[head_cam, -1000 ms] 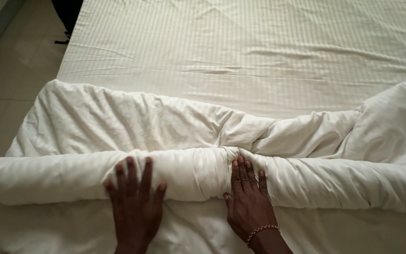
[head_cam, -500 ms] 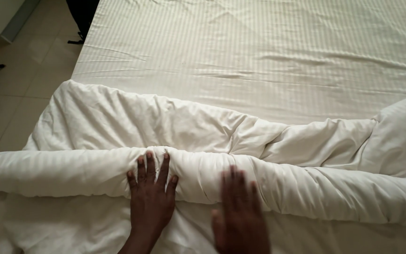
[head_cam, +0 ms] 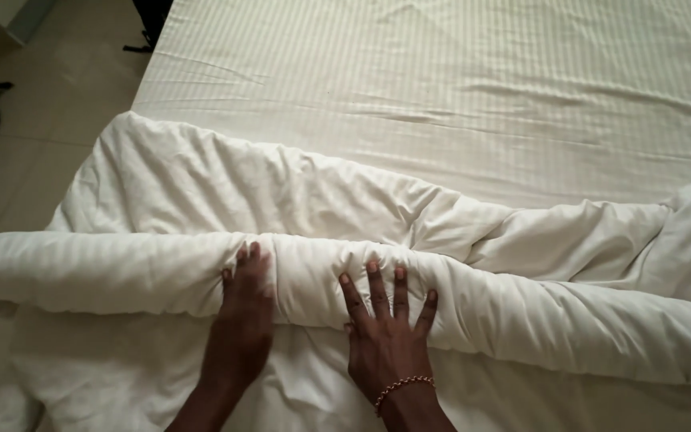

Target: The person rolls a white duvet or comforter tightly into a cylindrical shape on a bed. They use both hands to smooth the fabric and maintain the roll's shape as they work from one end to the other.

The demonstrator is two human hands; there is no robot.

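**Hands pressing a rolled duvet**

Head view: the left hand and right hand are lying flat, fingers spread, gripping nothing, pressing the rolled white duvet lying across the bed, near its foot.

Cream-white duvet with faint woven stripes; bed sheet off-white, finely striped; beaded bracelet coppery gold; floor tiles pale beige
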